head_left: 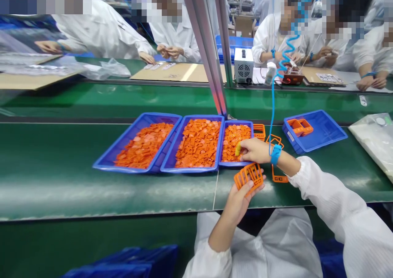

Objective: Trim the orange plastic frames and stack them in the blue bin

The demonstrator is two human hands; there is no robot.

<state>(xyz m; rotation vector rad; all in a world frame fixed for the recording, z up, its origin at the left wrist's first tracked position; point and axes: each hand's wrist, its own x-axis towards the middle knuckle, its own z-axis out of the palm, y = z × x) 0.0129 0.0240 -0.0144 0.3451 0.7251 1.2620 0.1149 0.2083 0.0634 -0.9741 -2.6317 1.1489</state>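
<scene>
White sleeve (pixel 334 204) by the loose frames (pixel 280 179), right hand (pixel 256 149) at the chips (pixel 235 136)

Closest to me, that sleeve reaches in over the edge of the tabletop (pixel 172 196). The right hand dips into the small bin (pixel 235 163) of orange chips, a yellow cover (pixel 238 148) on one finger; its fingers are bent down, but I can't tell whether they have pinched anything. The left hand (pixel 242 194) is clamped on an orange frame (pixel 248 177), thumb over the bars and fingers beneath, just in front of the bin.

What worries me is the crowding. Loose frames lie on both sides of the right wrist, so a careless pull back could drag one along. The blue cord (pixel 272 102) drops to the wrist strap (pixel 276 154) close by them and might snag an open frame or tug the arm short. The chips are heaped and overlapping, so a hasty pinch could bring up two, or flick some over the rim. The left thumb seems to bear much of the grip; if it eases, the held frame could tip and fall. Whether that frame touches the bin I can't make out; if so, a bump could knock it askew.
</scene>
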